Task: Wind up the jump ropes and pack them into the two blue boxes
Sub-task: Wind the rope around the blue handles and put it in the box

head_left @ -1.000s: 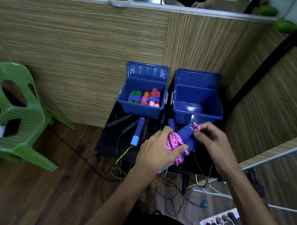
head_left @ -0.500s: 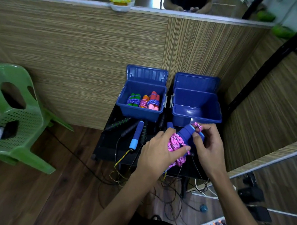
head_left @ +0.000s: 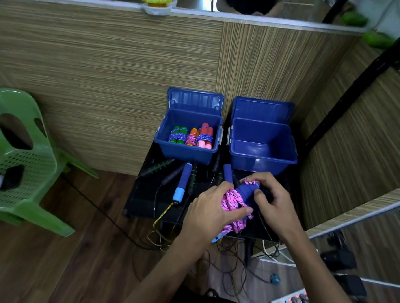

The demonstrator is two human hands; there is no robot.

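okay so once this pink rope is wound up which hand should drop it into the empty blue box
Probably the left hand: it already grips the pink rope bundle, while the right hand only pinches the end. The empty box sits just beyond both hands.

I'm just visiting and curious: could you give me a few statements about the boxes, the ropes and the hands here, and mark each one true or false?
1. The left blue box holds wound rope bundles. True.
2. The right blue box is packed full. False: no ropes show inside it.
3. Both hands hold the pink rope with blue handles. True: the left hand grips the coil, and the right hand holds the handle end.
4. Both box lids are closed. False: both stand open at the back.
5. Loose rope handles lie on the black table. True.
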